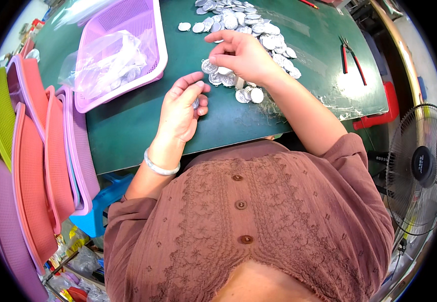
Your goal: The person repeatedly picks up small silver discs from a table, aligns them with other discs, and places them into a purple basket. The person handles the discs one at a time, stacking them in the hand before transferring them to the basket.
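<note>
My left hand [182, 109] is closed at the table's near side, its fingers curled round a silver medal [196, 103] that shows only in part. My right hand [246, 54] reaches over a spread of round silver medals [230, 21], many with a small loop at the rim. Its fingers are bent and apart, and I see nothing between them. Just below its thumb lie several medals [221, 76], close to the fingertips. Another small cluster of medals [250, 95] sits nearer to me, under my right wrist.
A pink-purple plastic basket [161, 50] stands left on the green table [127, 136], with a clear bag [110, 60] of medals inside. Red-handled pliers [352, 60] lie at right. Stacked colourful baskets [29, 176] crowd my left; a fan [420, 166] stands right.
</note>
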`<state>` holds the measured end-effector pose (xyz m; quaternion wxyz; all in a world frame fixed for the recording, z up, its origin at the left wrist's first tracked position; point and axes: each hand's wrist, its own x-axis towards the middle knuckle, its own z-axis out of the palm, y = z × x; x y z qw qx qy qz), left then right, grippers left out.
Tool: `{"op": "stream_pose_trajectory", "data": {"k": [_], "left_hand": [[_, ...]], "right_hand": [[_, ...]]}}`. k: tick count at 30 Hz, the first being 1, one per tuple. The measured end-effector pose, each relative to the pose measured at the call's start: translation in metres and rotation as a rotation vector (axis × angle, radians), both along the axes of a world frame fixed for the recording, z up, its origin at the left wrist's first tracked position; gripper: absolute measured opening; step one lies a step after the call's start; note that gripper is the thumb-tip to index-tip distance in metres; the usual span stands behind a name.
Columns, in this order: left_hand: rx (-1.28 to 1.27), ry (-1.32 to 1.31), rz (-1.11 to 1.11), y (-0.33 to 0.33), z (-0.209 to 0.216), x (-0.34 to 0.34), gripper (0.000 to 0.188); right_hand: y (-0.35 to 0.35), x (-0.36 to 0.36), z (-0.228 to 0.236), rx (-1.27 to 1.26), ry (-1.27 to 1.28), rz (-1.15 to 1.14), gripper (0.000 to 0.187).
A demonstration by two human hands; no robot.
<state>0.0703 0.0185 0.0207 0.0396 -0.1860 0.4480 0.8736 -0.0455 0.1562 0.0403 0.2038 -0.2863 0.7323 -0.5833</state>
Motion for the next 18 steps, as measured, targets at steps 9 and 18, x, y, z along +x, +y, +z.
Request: {"op": "stream_pose_trajectory", "data": {"k": [9,18], "left_hand": [[-0.039,0.108,-0.015,0.008,0.009,0.003,0.009],[-0.080,0.103,-0.021,0.012,0.011,0.005,0.010]], "right_hand": [[0.019,0.028,0.017,-0.201,-0.268,-0.010,0.038],[0.029,0.035,0.012,-0.288,-0.207,0.042,0.038]]}}
